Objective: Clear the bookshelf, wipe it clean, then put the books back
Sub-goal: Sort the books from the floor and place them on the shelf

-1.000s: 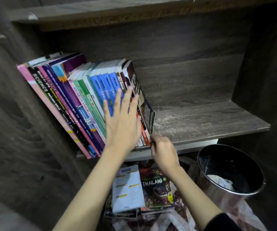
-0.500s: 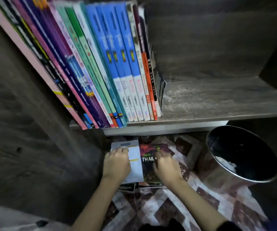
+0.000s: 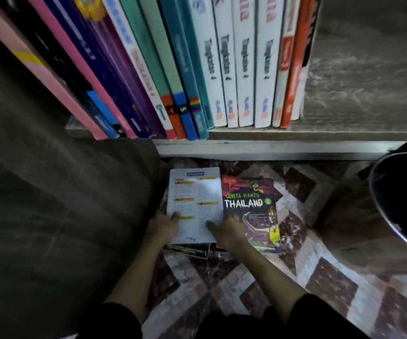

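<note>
Booklet (image 3: 195, 199) now in left hand (image 3: 162, 228)

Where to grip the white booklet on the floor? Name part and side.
Its near corners, from the near end: the white booklet lies flat and thin atop the pile, so thumbs go on top, fingers under. The left hand grips one.

A dark metal bin (image 3: 404, 192) stands on the patterned floor (image 3: 332, 285).

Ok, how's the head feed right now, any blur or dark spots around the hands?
Head view: dim under the shelf, left hand and right hand soft and shadowed; THAILAND book title readable, white booklet print smeared; book spines blur toward the top edge; bin at frame right dark and cropped.
</note>
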